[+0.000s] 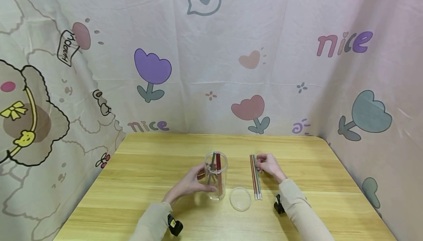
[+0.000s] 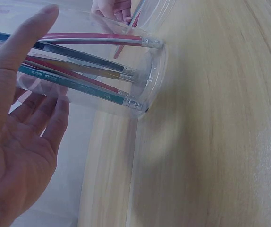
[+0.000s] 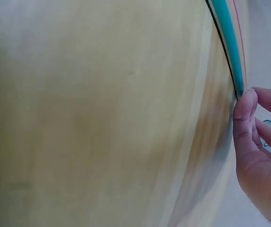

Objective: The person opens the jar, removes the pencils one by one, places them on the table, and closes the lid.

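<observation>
My left hand (image 1: 191,182) grips a clear plastic jar (image 1: 223,184) standing upright on the table, thumb on the near side and fingers round the other. Inside it lean several pencils (image 2: 88,91), red, dark, yellowish and green, with their eraser ends down at the jar's bottom. To the right, a few more pencils (image 1: 254,178) lie side by side, pointing away. My right hand (image 1: 269,165) is at their far end. In the right wrist view, its thumb and forefinger pinch the tip of a green pencil (image 3: 228,38); the other fingers are loosely bent.
A round clear lid (image 1: 240,199) lies flat between the jar and the loose pencils. The wood-grain table (image 1: 145,171) reaches back to a printed cloth (image 1: 211,68), which also hangs along both sides.
</observation>
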A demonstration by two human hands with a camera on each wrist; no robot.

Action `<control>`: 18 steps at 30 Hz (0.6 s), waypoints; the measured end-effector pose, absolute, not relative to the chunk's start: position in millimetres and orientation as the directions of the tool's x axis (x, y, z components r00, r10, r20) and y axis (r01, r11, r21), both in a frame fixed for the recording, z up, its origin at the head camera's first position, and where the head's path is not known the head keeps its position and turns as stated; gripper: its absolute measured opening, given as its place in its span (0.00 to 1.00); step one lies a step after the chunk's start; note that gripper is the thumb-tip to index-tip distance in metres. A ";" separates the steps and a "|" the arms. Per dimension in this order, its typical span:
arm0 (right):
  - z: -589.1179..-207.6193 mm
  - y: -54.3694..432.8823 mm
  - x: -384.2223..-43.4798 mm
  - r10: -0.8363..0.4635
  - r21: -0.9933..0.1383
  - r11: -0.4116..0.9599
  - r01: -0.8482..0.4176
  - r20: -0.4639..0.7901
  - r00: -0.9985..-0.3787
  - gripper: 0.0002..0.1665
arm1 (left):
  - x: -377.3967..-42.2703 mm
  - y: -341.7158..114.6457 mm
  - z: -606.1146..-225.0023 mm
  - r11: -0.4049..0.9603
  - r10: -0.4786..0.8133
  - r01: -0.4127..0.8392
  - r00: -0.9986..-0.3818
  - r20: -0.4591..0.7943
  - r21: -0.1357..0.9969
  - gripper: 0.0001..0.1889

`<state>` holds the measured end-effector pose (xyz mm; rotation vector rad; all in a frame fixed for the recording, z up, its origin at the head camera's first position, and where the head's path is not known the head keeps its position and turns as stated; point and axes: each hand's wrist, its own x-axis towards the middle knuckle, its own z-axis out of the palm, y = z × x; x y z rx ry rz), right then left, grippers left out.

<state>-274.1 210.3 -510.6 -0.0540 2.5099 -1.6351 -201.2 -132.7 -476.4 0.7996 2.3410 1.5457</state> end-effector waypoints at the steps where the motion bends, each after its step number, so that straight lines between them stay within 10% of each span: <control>1: -509.9 210.8 -273.8 -0.106 -0.914 0.402 0.049 -0.100 -0.989 0.29 | -201.2 -132.7 -476.4 0.298 0.552 0.317 -0.827 0.108 0.900 0.41; 18: -473.5 196.0 -266.8 -0.124 -0.934 0.311 -0.174 0.142 -0.982 0.18 | -200.5 -132.5 -475.9 0.303 0.547 0.309 -0.831 0.101 0.901 0.40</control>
